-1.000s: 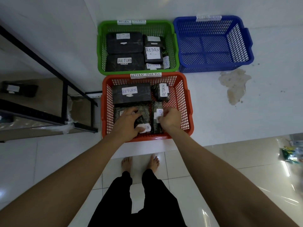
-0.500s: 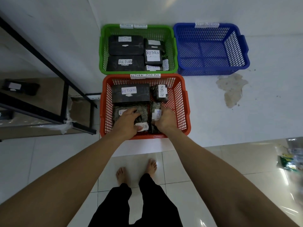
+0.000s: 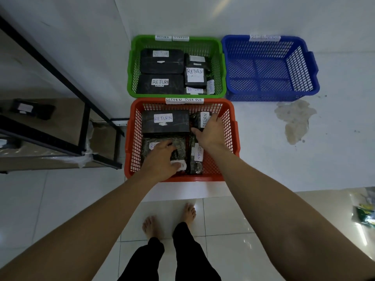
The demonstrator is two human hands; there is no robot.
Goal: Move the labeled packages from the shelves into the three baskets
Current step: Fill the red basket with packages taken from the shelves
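Observation:
The red basket (image 3: 231,126) holds several dark packages with white RETURN labels. My left hand (image 3: 160,159) rests flat on the wrapped package (image 3: 180,145) at its front left. My right hand (image 3: 211,130) lies over the small package (image 3: 199,120) at the back right, thumb spread to its left and fingers reaching along its right side. A black box (image 3: 165,124) fills the back left and a narrow package (image 3: 196,159) stands at the front right. The green basket (image 3: 129,67) behind is full of labeled packages. The blue basket (image 3: 312,63) holds nothing.
A black-framed shelf (image 3: 85,126) stands to the left, with one labeled package (image 3: 30,108) on a board. A stain (image 3: 294,118) marks the white floor right of the red basket. Plastic bags (image 3: 365,211) lie at the right edge. My bare feet stand just before the basket.
My right hand has left the narrow front-right package and moved back to the small package at the rear right. My left hand stays on the wrapped package.

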